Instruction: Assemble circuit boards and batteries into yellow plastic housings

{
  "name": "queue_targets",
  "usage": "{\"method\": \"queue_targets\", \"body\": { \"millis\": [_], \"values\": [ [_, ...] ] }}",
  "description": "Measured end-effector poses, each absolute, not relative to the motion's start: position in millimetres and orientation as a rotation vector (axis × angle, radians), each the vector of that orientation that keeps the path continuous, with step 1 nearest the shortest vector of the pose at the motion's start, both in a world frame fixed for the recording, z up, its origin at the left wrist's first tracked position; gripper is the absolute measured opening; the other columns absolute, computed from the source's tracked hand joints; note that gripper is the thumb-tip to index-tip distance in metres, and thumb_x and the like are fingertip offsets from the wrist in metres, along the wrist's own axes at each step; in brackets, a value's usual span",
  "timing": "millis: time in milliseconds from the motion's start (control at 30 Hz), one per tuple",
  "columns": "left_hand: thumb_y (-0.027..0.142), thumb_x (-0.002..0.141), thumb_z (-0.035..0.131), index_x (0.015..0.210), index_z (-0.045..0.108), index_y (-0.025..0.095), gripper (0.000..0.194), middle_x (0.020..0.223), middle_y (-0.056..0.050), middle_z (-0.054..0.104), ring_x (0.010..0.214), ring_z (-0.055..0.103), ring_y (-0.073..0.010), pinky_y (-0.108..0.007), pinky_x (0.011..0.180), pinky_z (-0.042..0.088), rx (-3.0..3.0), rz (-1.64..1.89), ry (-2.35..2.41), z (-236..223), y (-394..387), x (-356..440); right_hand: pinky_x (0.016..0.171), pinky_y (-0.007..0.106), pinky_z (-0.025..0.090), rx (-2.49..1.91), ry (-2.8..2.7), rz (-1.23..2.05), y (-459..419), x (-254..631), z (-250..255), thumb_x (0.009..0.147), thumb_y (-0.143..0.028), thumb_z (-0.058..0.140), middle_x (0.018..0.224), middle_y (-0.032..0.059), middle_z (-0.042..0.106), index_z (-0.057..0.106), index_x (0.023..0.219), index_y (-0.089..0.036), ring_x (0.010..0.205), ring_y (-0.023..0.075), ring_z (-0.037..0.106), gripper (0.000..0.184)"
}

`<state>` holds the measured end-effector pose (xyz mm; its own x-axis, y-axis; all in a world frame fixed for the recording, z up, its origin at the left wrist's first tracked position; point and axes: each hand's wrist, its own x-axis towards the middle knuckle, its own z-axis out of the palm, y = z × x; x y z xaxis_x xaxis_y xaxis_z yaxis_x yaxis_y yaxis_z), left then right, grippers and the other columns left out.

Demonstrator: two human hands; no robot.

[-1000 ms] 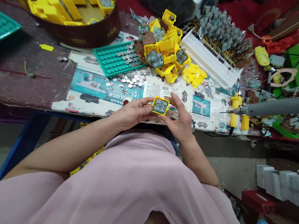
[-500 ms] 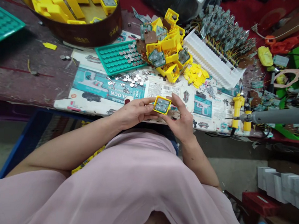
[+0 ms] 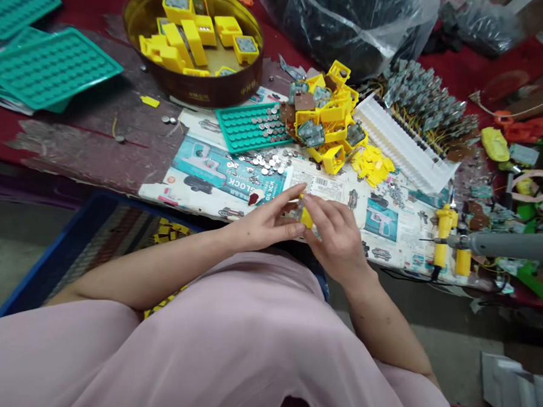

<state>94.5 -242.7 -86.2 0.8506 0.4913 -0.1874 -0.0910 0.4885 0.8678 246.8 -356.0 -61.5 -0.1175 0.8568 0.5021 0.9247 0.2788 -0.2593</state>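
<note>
A small yellow plastic case (image 3: 306, 218) is held just off the table's front edge, turned on its side between both hands. My left hand (image 3: 264, 224) has its fingers and thumb closed on the case's left side. From the right, my right hand (image 3: 340, 240) grips it with thumb and fingers. Fingers cover much of the case, and its circuit board hardly shows. Beyond the hands lie loose silver button cells (image 3: 272, 163) and a green tray (image 3: 239, 132) partly filled with them. A heap of yellow cases (image 3: 332, 159) with circuit boards stands behind, beside small yellow plastic pieces (image 3: 372, 166).
A round tin (image 3: 204, 95) holding yellow cases stands at the back left, near green trays (image 3: 55, 70). White foam (image 3: 404, 143) bears wired parts. At right are a yellow-handled soldering iron (image 3: 443, 231) and a grey rod (image 3: 515, 245). A blue crate (image 3: 45, 261) sits below left.
The yellow case has turned from its board side facing up onto its side. My right fingers have closed over it. The view has shifted, so the table appears lower and further right.
</note>
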Motion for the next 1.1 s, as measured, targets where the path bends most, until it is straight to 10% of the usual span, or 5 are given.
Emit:
{"method": "queue_targets", "body": {
  "millis": [300, 867, 1100],
  "values": [
    [0.022, 0.082, 0.073, 0.116, 0.065, 0.020, 0.035, 0.120, -0.009, 0.070, 0.104, 0.070, -0.0226, -0.039, 0.091, 0.059, 0.522, 0.354, 0.608, -82, -212, 67, 0.081, 0.034, 0.057, -1.897, -1.844, -0.011, -279, 284, -64, 0.097, -0.032, 0.051, 0.093, 0.0060, 0.075, 0.073, 0.098, -0.024, 0.089, 0.0200, 0.070, 0.024],
    [0.018, 0.087, 0.056, 0.102, 0.069, 0.014, 0.020, 0.111, -0.011, 0.074, 0.113, 0.068, -0.0258, -0.044, 0.099, 0.055, 0.338, 0.435, 0.661, -77, -191, 62, 0.073, 0.031, 0.053, -1.990, -1.857, 0.148, -238, 281, -77, 0.088, -0.023, 0.058, 0.087, 0.0066, 0.074, 0.073, 0.095, -0.017, 0.071, 0.0166, 0.066, 0.018],
    [0.016, 0.075, 0.076, 0.110, 0.066, 0.018, 0.036, 0.107, -0.005, 0.073, 0.097, 0.070, -0.0184, -0.032, 0.089, 0.058, 0.512, 0.422, 0.604, -80, -199, 52, 0.062, 0.025, 0.055, -1.800, -1.480, 0.372, -272, 272, -70, 0.086, -0.029, 0.063, 0.091, 0.0031, 0.077, 0.075, 0.096, -0.021, 0.073, 0.0127, 0.069, 0.017]
  ]
}}
